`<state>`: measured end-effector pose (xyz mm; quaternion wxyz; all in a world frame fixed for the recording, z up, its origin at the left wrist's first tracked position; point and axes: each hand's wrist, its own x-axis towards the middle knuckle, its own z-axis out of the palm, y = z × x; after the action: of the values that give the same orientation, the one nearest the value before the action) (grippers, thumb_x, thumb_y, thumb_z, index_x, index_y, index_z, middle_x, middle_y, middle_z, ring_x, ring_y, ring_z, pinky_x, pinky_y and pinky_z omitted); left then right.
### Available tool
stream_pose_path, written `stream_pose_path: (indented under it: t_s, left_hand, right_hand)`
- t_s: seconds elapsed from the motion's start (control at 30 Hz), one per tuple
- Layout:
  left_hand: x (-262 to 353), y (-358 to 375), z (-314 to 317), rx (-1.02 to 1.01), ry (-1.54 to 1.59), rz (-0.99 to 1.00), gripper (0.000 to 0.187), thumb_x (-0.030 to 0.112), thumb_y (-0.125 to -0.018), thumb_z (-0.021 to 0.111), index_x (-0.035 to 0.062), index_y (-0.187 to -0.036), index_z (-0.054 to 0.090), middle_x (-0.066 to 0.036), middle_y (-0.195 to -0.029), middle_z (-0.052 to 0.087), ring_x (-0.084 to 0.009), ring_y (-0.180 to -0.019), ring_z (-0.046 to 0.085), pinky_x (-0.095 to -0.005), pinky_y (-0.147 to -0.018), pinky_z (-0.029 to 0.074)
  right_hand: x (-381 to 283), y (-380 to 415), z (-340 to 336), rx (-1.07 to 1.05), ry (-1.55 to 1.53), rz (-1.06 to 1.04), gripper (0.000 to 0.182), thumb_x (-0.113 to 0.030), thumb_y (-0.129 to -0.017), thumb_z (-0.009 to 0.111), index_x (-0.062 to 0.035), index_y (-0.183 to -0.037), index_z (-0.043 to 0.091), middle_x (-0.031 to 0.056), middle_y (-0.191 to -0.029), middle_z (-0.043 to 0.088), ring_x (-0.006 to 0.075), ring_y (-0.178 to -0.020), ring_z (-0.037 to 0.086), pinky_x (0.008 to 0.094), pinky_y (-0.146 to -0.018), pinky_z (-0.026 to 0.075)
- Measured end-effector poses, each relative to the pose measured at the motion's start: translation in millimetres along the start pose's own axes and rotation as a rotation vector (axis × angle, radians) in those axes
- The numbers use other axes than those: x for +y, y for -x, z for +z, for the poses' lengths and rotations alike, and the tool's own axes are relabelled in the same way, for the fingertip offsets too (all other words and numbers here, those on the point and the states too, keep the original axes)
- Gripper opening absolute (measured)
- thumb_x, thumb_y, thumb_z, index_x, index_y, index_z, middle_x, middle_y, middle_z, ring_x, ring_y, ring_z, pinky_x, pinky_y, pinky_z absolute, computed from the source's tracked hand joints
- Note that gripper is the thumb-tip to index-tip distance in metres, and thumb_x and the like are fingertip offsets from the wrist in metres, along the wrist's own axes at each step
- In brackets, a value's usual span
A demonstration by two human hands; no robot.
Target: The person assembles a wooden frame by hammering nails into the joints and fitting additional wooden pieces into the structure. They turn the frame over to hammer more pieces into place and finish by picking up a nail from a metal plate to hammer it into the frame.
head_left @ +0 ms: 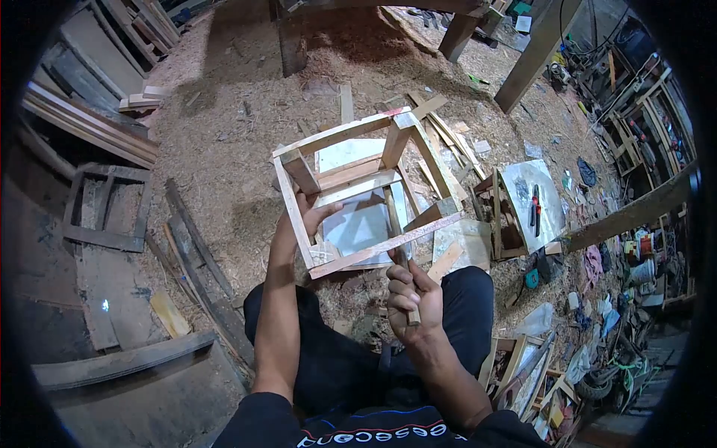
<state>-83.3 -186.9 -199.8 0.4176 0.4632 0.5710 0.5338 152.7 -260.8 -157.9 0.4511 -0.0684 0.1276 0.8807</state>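
A light wooden frame (346, 261), built like a small stool or box, is tilted over my lap. My left hand (315, 214) reaches inside it and grips a crosspiece (358, 188) near the left side. In my right hand (415, 299), the fingers are wrapped round a wooden handle (396, 224) that runs up through the frame, its upper end against the crosspiece. Whether a metal head sits at that upper end I cannot make out. Behind the frame lies a pale flat board (358, 228) on the ground.
To the right, red-handled pliers (535, 209) lie on a pale-topped small stand (523, 187). Wood offcuts (448, 142) and shavings cover the ground. A wooden frame (108, 239) and planks (89, 131) are at left. Bench legs (291, 48) stand ahead.
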Motion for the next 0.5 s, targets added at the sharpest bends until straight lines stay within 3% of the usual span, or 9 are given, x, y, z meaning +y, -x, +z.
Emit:
stream_pose_path:
  t_s: [0.07, 0.17, 0.23, 0.27, 0.3, 0.37, 0.43, 0.47, 0.5]
  left_hand:
    - [-7.5, -6.7, -4.5, -0.029, -0.05, 0.016, 0.069, 0.013, -0.078, 0.078, -0.0001, -0.136, 0.043, -0.015, -0.127, 0.059, -0.0237, -0.117, 0.056, -0.0351, -0.1, 0.044]
    - [-12.5, -10.6, -7.7, -0.107, -0.222, -0.028, 0.072, 0.013, -0.077, 0.079, 0.0008, -0.137, 0.043, -0.015, -0.129, 0.057, -0.024, -0.117, 0.056, -0.035, -0.101, 0.044]
    - [-9.0, -2.7, -1.5, -0.007, 0.079, -0.057, 0.069, 0.011, -0.077, 0.079, 0.0004, -0.135, 0.045, -0.015, -0.129, 0.057, -0.0238, -0.116, 0.057, -0.0348, -0.101, 0.044]
    - [-9.6, -3.7, -1.0, -0.009, 0.081, -0.054, 0.069, 0.011, -0.077, 0.079, 0.0004, -0.135, 0.045, -0.015, -0.129, 0.057, -0.0238, -0.116, 0.057, -0.0348, -0.101, 0.044]
    - [-10.6, -4.9, -1.2, -0.014, 0.067, -0.025, 0.068, 0.009, -0.077, 0.078, 0.0002, -0.135, 0.044, -0.015, -0.129, 0.056, -0.0239, -0.116, 0.056, -0.0349, -0.102, 0.044]
    - [-12.7, -4.9, -1.2, -0.016, 0.055, 0.004, 0.067, 0.006, -0.077, 0.077, 0.0001, -0.135, 0.044, -0.014, -0.129, 0.055, -0.0241, -0.116, 0.056, -0.0349, -0.102, 0.044]
    - [-1.4, 0.4, 2.9, -0.019, 0.203, 0.057, 0.066, 0.002, -0.077, 0.076, -0.0001, -0.134, 0.043, -0.014, -0.132, 0.052, -0.0247, -0.117, 0.055, -0.0362, -0.096, 0.05]
    - [12.6, -0.4, -2.3, -0.065, 0.081, -0.122, 0.065, 0.003, -0.077, 0.075, -0.0008, -0.134, 0.044, -0.015, -0.131, 0.051, -0.0251, -0.116, 0.055, -0.0362, -0.087, 0.056]
    - [8.6, 0.9, -3.5, -0.018, 0.11, -0.073, 0.064, 0.003, -0.077, 0.075, -0.0015, -0.133, 0.045, -0.016, -0.129, 0.053, -0.0247, -0.115, 0.055, -0.0354, -0.083, 0.058]
  right_hand:
    - [5.6, -0.7, 19.5, 0.229, 0.128, -0.076, 0.029, -0.019, -0.105, 0.035, 0.0048, -0.119, 0.044, 0.0047, -0.083, 0.043, 0.0064, -0.053, 0.039, 0.0212, -0.044, 0.042]
    - [7.6, -2.4, 35.7, 0.318, 0.18, -0.134, 0.023, -0.02, -0.106, 0.034, 0.0003, -0.108, 0.044, 0.004, -0.083, 0.044, 0.0058, -0.053, 0.039, 0.0207, -0.045, 0.042]
    - [9.4, -5.1, 44.3, 0.329, 0.167, -0.154, 0.021, -0.02, -0.106, 0.034, -0.0011, -0.106, 0.043, 0.0034, -0.082, 0.043, 0.0056, -0.052, 0.039, 0.0199, -0.043, 0.042]
    - [9.8, -5.6, 46.4, 0.342, 0.154, -0.169, 0.02, -0.02, -0.106, 0.033, -0.0024, -0.104, 0.043, 0.0027, -0.081, 0.043, 0.0055, -0.052, 0.039, 0.0192, -0.042, 0.041]
    - [6.6, -5.7, 43.1, 0.341, 0.156, -0.171, 0.02, -0.02, -0.106, 0.033, -0.0024, -0.104, 0.043, 0.0027, -0.081, 0.043, 0.0055, -0.052, 0.039, 0.0192, -0.042, 0.041]
    - [-2.5, -5.1, 29.8, 0.147, 0.035, -0.019, 0.018, -0.021, -0.106, 0.034, -0.0084, -0.101, 0.047, 0.0008, -0.08, 0.045, 0.0064, -0.05, 0.038, 0.0172, -0.037, 0.033]
    - [-3.9, 2.4, 23.0, 0.075, 0.082, 0.028, 0.018, -0.021, -0.105, 0.034, -0.0089, -0.097, 0.044, 0.0007, -0.08, 0.045, 0.0061, -0.049, 0.037, 0.0173, -0.033, 0.031]
    - [-3.9, 3.4, 19.6, 0.0, 0.133, 0.08, 0.019, -0.022, -0.105, 0.035, -0.0094, -0.093, 0.042, 0.0005, -0.08, 0.044, 0.0058, -0.047, 0.036, 0.0174, -0.029, 0.029]
    - [-1.3, 3.8, 16.2, -0.007, 0.154, 0.067, 0.017, -0.023, -0.105, 0.036, -0.0086, -0.101, 0.045, -0.0007, -0.079, 0.042, 0.0048, -0.046, 0.035, 0.0173, -0.029, 0.03]
